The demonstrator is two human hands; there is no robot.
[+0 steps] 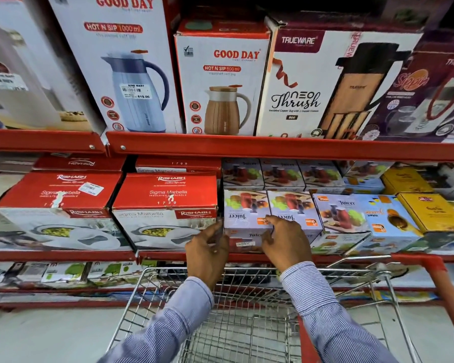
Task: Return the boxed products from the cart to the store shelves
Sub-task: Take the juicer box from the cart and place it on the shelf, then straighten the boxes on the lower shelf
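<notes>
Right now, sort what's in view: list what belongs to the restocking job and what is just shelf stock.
Part of the job:
- Juicer box, gripped at its sides by the left hand and right hand
- wire cart
- middle shelf

Just sitting there:
- Good Day jug boxes
- Trueware Thrush box
- Rishabh casserole boxes
- yellow boxes

1. Juicer box [245, 212]: pale lilac carton, fruit and glass print on top face, "Juicer" lettering reading upside down, orange badge at one corner. Closed, lying flat, front edge at the lip of the middle shelf [63, 255].
2. Position: leftmost in a row of like juicer cartons, just beside a red-and-white casserole box on its left.
3. Cart [247, 310]: wire basket, red handle, directly below the shelf edge.
</notes>
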